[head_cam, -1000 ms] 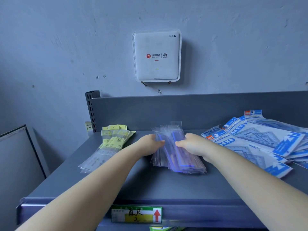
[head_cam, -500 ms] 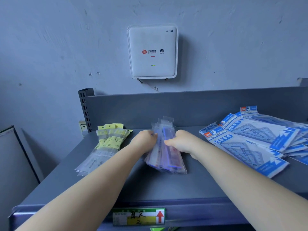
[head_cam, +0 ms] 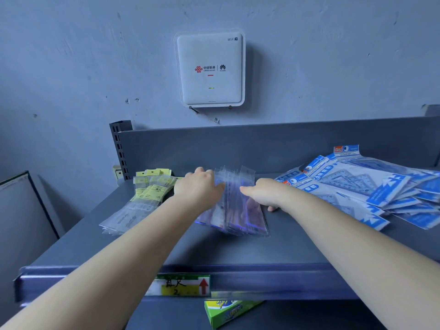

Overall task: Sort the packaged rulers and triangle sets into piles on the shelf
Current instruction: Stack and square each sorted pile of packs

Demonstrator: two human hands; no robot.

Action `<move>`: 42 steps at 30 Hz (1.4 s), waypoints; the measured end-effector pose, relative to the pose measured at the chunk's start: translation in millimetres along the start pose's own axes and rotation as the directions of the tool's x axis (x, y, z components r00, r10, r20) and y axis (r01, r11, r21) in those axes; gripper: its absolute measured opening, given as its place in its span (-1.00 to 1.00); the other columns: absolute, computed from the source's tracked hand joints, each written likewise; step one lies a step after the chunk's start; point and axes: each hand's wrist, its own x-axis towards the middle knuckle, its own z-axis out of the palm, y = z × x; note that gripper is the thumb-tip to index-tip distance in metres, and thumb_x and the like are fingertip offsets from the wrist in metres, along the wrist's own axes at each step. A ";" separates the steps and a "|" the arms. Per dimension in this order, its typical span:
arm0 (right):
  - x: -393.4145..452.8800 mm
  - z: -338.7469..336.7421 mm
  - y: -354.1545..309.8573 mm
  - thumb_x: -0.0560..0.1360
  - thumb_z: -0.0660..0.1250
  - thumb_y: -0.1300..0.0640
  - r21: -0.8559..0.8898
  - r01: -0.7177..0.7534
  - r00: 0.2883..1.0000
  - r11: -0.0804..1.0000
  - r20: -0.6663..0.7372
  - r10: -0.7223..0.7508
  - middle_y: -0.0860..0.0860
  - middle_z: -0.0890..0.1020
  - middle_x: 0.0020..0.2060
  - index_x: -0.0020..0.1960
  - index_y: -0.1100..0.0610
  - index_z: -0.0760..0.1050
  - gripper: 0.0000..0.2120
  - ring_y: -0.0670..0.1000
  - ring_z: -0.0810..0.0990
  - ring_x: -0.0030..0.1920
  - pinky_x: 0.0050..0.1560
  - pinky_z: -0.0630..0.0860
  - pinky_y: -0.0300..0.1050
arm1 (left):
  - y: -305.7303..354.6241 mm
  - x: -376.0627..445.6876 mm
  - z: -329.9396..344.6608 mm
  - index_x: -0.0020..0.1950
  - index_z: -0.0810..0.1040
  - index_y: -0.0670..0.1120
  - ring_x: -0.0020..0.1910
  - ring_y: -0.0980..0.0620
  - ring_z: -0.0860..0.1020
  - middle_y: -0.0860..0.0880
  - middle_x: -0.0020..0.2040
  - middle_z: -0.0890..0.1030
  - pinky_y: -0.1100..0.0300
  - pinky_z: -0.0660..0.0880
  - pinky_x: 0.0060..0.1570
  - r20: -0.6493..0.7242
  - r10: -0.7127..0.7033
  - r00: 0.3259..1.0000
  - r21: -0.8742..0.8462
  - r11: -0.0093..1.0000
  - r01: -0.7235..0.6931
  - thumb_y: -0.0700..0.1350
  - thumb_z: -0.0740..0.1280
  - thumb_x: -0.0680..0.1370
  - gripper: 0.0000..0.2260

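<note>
Centrally on the grey shelf [head_cam: 238,253] lies a fanned stack of clear-sleeved rulers [head_cam: 234,210], purple-blue tinted, hang tabs pointing toward the back panel. Left hand [head_cam: 201,189] is on the stack's left side, thumb curled onto the top sleeves, fingers reaching past the far edge; how far they wrap round cannot be told. Right hand [head_cam: 262,192] is at the stack's right side, thumb on top, a fingertip showing on the shelf just beside the stack's right edge. Both hands squeeze the stack between them.

Left of it, apart: pile of yellow-labelled ruler packs [head_cam: 145,198], slanting toward the shelf's front left. Right of it, apart: spread of blue-and-white triangle sets [head_cam: 357,186], overlapping, running off frame.

Shelf front rail carries a yellow-green price tag [head_cam: 181,285] with red arrow. Below it, a green box [head_cam: 228,310], blurred. On the wall above, a white WiFi router [head_cam: 210,69], green light lit.
</note>
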 end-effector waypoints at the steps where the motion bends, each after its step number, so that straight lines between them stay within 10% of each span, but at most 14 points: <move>1: 0.0 -1.4 3.5 0.59 0.08 -0.09 -0.007 0.018 1.000 1.000 -0.009 -0.018 0.00 0.35 -0.31 -0.28 0.12 0.27 -0.63 0.01 0.39 -0.41 -0.37 0.25 -0.22 | 4.8 -2.1 -2.9 0.29 0.38 -0.11 0.26 -0.15 0.40 -0.09 0.24 0.42 0.04 0.38 0.10 -0.030 0.021 0.999 0.007 1.000 -0.021 0.15 0.06 0.61 -0.58; 6: -10.4 -15.6 28.0 0.54 0.19 -0.04 0.003 0.141 0.987 0.990 -0.075 -0.140 0.07 0.47 -0.25 -0.19 0.16 0.37 -0.72 0.09 0.47 -0.27 -0.36 0.29 -0.18 | 39.1 -19.2 -8.5 0.34 0.40 -0.03 0.26 -0.11 0.41 -0.05 0.26 0.44 0.06 0.34 0.18 -0.094 0.051 0.994 -0.049 0.997 -0.056 0.08 0.13 0.59 -0.64; 10: -28.4 -41.9 65.0 0.52 0.25 0.06 0.024 0.254 0.944 0.967 -0.222 -0.242 0.10 0.54 0.15 0.23 0.21 0.45 -0.66 0.12 0.51 0.14 0.12 0.45 -0.07 | 84.1 -36.4 -8.0 0.35 0.40 -0.01 0.25 -0.07 0.44 -0.02 0.29 0.45 0.07 0.36 0.21 -0.090 0.036 0.995 -0.143 0.988 -0.049 0.07 0.16 0.59 -0.64; 24: -36.7 -113.2 223.0 0.50 0.28 0.04 -0.150 0.158 0.846 0.976 -0.488 -0.212 0.04 0.46 0.23 0.22 0.06 0.47 -0.69 0.11 0.40 0.27 0.21 0.35 -0.03 | 213.0 -43.7 5.8 0.44 0.25 -0.14 0.06 -0.04 0.33 -0.04 0.15 0.50 0.22 0.26 -0.13 0.350 -0.029 0.936 -0.440 0.877 0.192 0.08 0.27 0.54 -0.45; 28: -30.1 -125.1 247.3 0.49 0.28 -0.10 -0.176 0.036 0.862 0.984 -0.493 -0.120 0.04 0.40 0.31 0.32 -0.01 0.39 -0.57 0.14 0.35 0.32 0.24 0.31 0.00 | 215.5 -20.0 14.2 0.10 0.46 -0.11 -0.06 -0.02 0.43 -0.08 -0.02 0.47 0.24 0.36 -0.14 0.370 -0.076 0.926 -0.682 0.655 0.327 -0.06 0.35 0.53 -0.79; 32: -24.9 -125.4 263.0 0.46 0.27 -0.22 -0.101 0.003 0.924 0.995 -0.380 -0.041 0.03 0.34 0.40 0.43 -0.03 0.28 -0.39 0.10 0.34 0.37 0.26 0.35 -0.01 | 204.1 -2.0 18.5 0.25 0.42 -0.18 0.23 -0.06 0.48 -0.05 0.27 0.44 0.09 0.39 0.30 0.463 -0.078 0.883 -0.874 0.126 0.469 -0.19 0.53 0.21 -0.36; 35: -23.9 -117.6 267.8 0.45 0.30 -0.22 0.004 0.044 0.928 0.999 -0.370 -0.040 0.03 0.36 0.38 0.39 -0.04 0.34 -0.43 0.07 0.37 0.35 0.17 0.36 -0.07 | 204.8 -0.7 22.4 0.27 0.37 -0.18 0.24 -0.11 0.52 -0.16 0.32 0.44 0.04 0.51 0.15 0.482 -0.031 0.876 -0.876 -0.047 0.480 -0.26 0.42 0.36 -0.49; 42: -32.3 -111.8 270.3 0.45 0.30 -0.19 -0.150 0.134 0.891 0.979 -0.415 -0.186 0.01 0.25 0.43 0.38 -0.01 0.35 -0.44 0.07 0.17 0.45 0.30 0.28 -0.03 | 212.1 -10.5 14.1 0.48 0.20 -0.16 0.29 -0.07 0.46 -0.16 0.41 0.37 0.10 0.43 0.21 0.496 -0.132 0.858 -0.868 -0.036 0.496 -0.21 0.29 0.52 -0.46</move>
